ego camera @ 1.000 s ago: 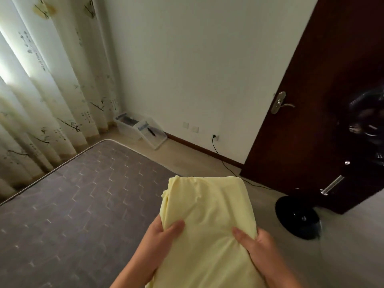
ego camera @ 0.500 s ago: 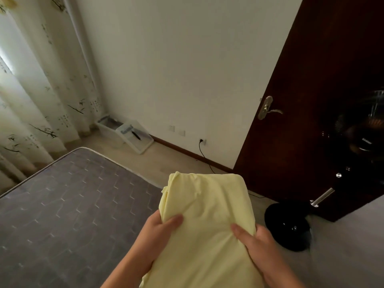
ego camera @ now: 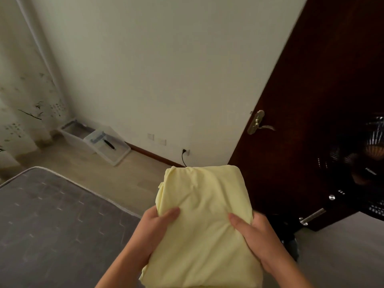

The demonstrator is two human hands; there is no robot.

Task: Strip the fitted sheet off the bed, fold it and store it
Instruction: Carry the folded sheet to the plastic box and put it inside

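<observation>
The pale yellow fitted sheet (ego camera: 204, 215) is folded into a thick rectangular bundle, held up in front of me over the floor beside the bed. My left hand (ego camera: 154, 226) grips its left edge, thumb on top and fingers underneath. On the right edge my right hand (ego camera: 254, 235) holds it the same way. The bare grey quilted mattress (ego camera: 47, 221) lies at the lower left with nothing on it.
A dark wooden door (ego camera: 307, 100) with a brass lever handle (ego camera: 256, 122) stands open at the right. A black standing fan (ego camera: 372, 163) is in front of it, its base partly hidden behind my right hand. Clear plastic bins (ego camera: 99, 142) sit by the wall, patterned curtains (ego camera: 22, 90) at left.
The view has swung to the right, sliding the mattress and curtains leftward and bringing the door closer. Both hands keep the same hold on the folded sheet.
</observation>
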